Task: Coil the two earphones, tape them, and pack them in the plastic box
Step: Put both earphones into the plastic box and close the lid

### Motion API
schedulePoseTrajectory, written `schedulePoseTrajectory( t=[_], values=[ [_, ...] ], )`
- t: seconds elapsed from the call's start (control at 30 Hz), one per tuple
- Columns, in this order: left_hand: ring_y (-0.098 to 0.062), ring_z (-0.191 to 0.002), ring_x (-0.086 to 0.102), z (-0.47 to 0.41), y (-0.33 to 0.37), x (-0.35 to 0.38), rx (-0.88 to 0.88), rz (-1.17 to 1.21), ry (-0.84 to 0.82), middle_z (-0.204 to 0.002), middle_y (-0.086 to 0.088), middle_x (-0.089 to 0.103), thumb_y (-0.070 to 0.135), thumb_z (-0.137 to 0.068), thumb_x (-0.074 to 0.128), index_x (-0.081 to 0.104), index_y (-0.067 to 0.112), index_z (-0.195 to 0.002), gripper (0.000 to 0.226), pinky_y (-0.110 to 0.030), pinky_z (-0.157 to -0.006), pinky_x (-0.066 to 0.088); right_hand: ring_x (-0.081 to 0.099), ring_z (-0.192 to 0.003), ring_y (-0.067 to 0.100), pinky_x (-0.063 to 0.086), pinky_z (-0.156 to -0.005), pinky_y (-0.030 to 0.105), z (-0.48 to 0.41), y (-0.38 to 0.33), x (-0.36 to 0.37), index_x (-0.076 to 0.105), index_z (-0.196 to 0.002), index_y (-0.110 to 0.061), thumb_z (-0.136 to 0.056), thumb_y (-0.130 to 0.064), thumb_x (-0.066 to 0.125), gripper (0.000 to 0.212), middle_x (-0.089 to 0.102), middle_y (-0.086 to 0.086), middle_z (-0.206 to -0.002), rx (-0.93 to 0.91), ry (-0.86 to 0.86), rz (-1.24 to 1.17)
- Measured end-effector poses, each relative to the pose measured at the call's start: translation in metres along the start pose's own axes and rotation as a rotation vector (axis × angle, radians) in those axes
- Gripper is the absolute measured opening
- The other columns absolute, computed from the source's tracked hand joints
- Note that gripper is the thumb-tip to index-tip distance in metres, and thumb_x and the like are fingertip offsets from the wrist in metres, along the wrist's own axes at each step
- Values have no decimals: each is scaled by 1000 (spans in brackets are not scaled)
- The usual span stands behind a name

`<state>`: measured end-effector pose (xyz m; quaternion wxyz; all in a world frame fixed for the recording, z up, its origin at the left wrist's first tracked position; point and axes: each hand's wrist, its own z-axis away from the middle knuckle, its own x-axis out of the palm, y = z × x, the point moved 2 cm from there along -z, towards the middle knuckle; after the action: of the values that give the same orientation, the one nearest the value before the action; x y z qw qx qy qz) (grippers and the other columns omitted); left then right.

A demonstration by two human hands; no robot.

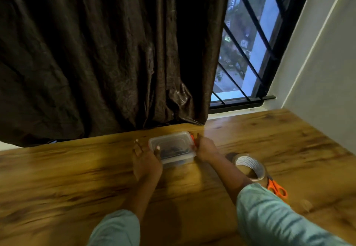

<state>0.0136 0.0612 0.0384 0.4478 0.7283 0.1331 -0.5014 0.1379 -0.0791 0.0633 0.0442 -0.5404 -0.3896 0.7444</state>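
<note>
A small clear plastic box (171, 145) with its lid on sits on the wooden table, near the far edge. Dark coiled earphones (172, 151) show dimly through its wall. My left hand (147, 161) rests against the box's left side, thumb on the lid and the other fingers spread. My right hand (205, 148) grips the box's right end, where an orange clip (192, 137) shows.
A roll of clear tape (250, 166) stands to the right of my right forearm, with orange-handled scissors (276, 188) just behind it. A dark curtain (106, 53) hangs along the table's far edge; a barred window (248, 43) and white wall (323, 62) are at the right.
</note>
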Motion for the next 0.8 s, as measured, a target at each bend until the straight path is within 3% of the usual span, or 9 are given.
schedulePoseTrajectory(
  t=[0.07,0.13,0.2,0.27,0.33,0.47,0.67,0.73,0.8],
  values=[
    [-38,-132,33,12,16,-3,49,80,114,-148,-23,29,37,-96,41,22,-1,-146,66,-44,-104,32,61,-102,26,49,-87,37,15,9,-10,50,-124,-12,-93,-35,53,39,64,8,-108,-14,115,-120],
    [-38,-130,36,27,38,-1,122,210,136,-144,-22,36,33,-96,44,34,-1,-141,57,-45,-103,33,59,-107,26,47,-91,37,33,29,-27,49,-132,-10,-93,-31,53,44,63,10,-115,24,294,-194],
    [-36,-125,43,44,61,12,204,331,8,-137,-19,45,27,-95,47,48,5,-132,43,-44,-103,37,57,-115,33,45,-99,42,52,60,-46,52,-131,-7,-93,-25,54,42,61,17,-124,101,476,-217],
    [-28,-122,48,66,85,28,231,495,-258,-135,-11,48,23,-96,47,51,11,-131,37,-33,-101,38,56,-115,38,44,-98,45,68,98,-62,54,-128,-4,-93,-20,53,39,60,23,-124,188,581,-259],
    [-21,-129,43,88,104,39,136,663,-519,-142,-5,43,24,-98,45,44,11,-137,41,-21,-96,33,55,-117,36,43,-96,41,84,130,-70,53,-129,-2,-94,-19,52,39,59,24,-126,294,595,-326],
    [-20,-141,27,106,117,57,-13,743,-751,-155,-2,24,33,-100,38,27,16,-147,51,-30,-110,27,50,-124,32,39,-101,39,100,151,-52,51,-131,0,-97,-21,47,39,55,20,-132,328,490,-484],
    [-21,-141,28,115,128,50,-16,724,-891,-155,-2,27,41,-99,34,27,19,-147,54,-31,-108,28,51,-124,35,40,-104,44,98,165,-36,53,-130,-1,-97,-26,48,42,58,18,-129,388,505,-496],
    [-22,-141,27,117,128,50,-21,715,-909,-155,-2,26,42,-98,34,26,18,-147,55,-32,-109,27,55,-118,32,44,-98,42,99,166,-33,59,-123,-2,-96,-28,49,39,62,17,-125,393,482,-472],
    [-23,-140,28,122,127,46,-38,712,-921,-155,-3,27,45,-98,33,26,19,-148,57,-35,-110,27,61,-103,28,46,-82,35,102,156,-32,65,-112,-3,-95,-23,52,29,67,15,-110,358,497,-463]
  ],
)
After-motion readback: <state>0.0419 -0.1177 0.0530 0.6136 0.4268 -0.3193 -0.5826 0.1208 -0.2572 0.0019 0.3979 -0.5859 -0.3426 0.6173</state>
